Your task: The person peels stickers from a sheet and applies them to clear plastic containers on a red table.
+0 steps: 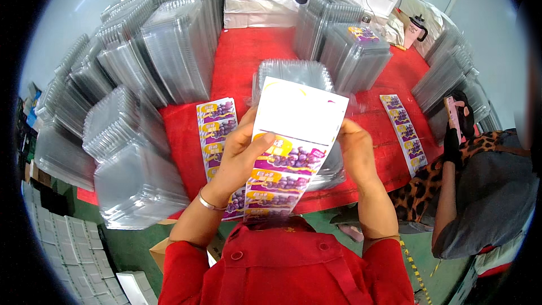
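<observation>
A sheet of grape stickers (281,178) is held up before my chest, its upper part bare white backing. My left hand (243,148) grips its left edge, with the thumb on the top printed sticker. At the sheet's right edge is my right hand (357,148), its fingertips partly hidden behind the paper; whether they hold the sheet or a loose sticker I cannot tell. Behind the sheet stands a stack of clear plastic clamshell lids or containers (296,70), partly covered. More sticker sheets (213,135) lie on the red table to the left, partly under my left forearm.
Tall stacks of clear plastic containers (178,51) fill the left side; others (355,59) stand at the back right, one topped with a grape sticker (363,34). Another sticker strip (404,131) lies on the red table (254,46). At the right, a person (487,195) holds a phone (453,114).
</observation>
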Demonstrator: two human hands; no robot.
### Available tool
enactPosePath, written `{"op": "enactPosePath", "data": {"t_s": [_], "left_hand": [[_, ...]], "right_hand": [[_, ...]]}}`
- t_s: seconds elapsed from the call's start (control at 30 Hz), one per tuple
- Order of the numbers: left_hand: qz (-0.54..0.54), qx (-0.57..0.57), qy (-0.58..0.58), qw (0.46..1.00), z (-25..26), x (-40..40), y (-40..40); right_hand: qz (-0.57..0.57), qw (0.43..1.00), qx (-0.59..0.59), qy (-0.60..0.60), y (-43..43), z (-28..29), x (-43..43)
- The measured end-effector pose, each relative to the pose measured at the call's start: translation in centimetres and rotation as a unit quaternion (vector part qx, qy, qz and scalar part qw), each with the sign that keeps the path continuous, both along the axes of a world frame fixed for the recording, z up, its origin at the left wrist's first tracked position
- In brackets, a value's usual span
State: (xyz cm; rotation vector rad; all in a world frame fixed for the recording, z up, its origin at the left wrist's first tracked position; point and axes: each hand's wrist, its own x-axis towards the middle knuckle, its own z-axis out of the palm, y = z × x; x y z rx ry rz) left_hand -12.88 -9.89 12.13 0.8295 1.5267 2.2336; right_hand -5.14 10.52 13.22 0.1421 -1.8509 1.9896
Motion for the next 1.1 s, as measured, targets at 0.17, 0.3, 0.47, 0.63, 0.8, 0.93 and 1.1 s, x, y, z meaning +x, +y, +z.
{"op": "enactPosePath", "data": {"t_s": [0.17,0.3,0.47,0.63,0.8,0.93,1.1], "left_hand": [[0.006,-0.035,0.106,0.994,-0.7,-0.6,0.5],[0.020,-0.090,0.198,0.976,-1.7,-0.9,0.2],[-0.041,-0.048,0.017,0.998,-1.7,-0.5,0.1],[-0.053,0.016,-0.074,0.996,-1.4,-0.4,0.1],[-0.060,-0.001,0.013,0.998,-1.5,-0.8,1.0],[-0.017,0.000,0.038,0.999,-1.5,-1.2,1.2],[-0.025,-0.014,0.004,1.000,-1.8,-0.8,1.2]], "right_hand": [[-0.074,0.993,-0.078,-0.054,-0.6,1.7,-2.2],[-0.074,0.991,-0.102,-0.050,0.3,2.1,-4.4],[-0.118,0.992,0.034,-0.031,0.4,3.4,-4.2],[-0.207,0.974,0.080,-0.037,0.0,4.2,-1.5],[-0.176,0.984,0.040,0.001,-1.0,3.1,-3.3],[-0.282,0.936,0.211,0.002,-0.4,3.5,-3.2],[-0.391,0.765,0.469,0.205,-1.6,3.4,-1.1]]}}
